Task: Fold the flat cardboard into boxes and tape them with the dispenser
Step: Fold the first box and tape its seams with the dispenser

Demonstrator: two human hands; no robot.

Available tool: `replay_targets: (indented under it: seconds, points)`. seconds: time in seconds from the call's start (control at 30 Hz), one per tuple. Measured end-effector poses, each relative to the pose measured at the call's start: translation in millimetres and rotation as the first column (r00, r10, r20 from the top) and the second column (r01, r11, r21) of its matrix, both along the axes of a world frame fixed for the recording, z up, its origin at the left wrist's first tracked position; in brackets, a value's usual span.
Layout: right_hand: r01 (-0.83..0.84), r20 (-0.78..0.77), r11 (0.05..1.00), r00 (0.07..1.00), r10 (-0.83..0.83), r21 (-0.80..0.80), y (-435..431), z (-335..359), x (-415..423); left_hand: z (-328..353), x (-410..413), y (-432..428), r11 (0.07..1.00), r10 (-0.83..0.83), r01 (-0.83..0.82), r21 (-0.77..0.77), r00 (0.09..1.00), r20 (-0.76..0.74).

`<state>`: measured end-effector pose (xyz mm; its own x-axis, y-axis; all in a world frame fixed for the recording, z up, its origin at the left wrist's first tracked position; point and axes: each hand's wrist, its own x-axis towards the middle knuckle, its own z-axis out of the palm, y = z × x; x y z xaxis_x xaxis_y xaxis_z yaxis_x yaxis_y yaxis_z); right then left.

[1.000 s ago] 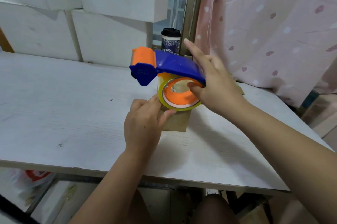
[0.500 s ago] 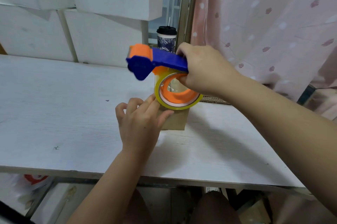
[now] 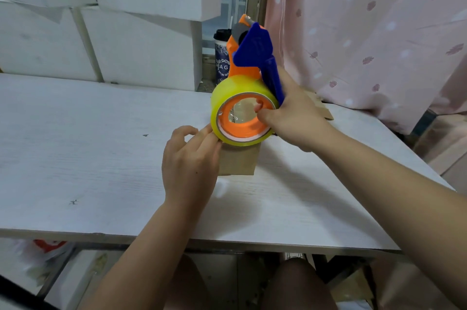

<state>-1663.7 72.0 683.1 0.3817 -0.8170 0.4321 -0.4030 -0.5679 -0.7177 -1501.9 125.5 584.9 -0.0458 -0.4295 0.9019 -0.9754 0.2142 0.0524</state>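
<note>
- Your left hand (image 3: 189, 158) lies nearest, on the table (image 3: 75, 158). Its fingers are fairly straight and close together, with the tips pressed to the left side of the brown cardboard (image 3: 238, 160).
- The cardboard sits mid-table, just beyond that hand. The tape roll (image 3: 242, 117) covers its far part, so I cannot tell whether it is folded into a box yet or already carries tape.
- Your right hand (image 3: 295, 117) grips the blue handle of the dispenser (image 3: 255, 57), thumb hooked into the roll's orange hub. The dispenser stands tipped up, with its cutter end high and far from the cardboard.
- That thumb in the hub could brake the roll, so the tape may not feed.
- The light cardboard could slide or spring open if your left fingers ease off.
- Your left fingertips sit right under the roll and could catch the sticky tape or the cutter.
- The loose tape end is not visible.
- More flat cardboard (image 3: 321, 107) lies beyond your right wrist, mostly hidden by it.
- A cup (image 3: 222, 57) stands half hidden behind the dispenser.
</note>
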Motion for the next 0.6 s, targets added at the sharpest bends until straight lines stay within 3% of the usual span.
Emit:
replay_targets:
  seconds: [0.27,0.6]
  points:
    - [-0.026,0.007,0.997,1.000,0.026,0.074,-10.8,6.2,-7.2,-0.1,2.4,-1.0,0.999,-0.032,0.032,0.002,0.999,-0.015]
    - [0.063,-0.223,0.987,0.970,-0.095,-0.148,-9.4,15.6,-17.3,-2.0,-0.1,3.0,0.993,-0.029,0.034,0.111,0.999,-0.043]
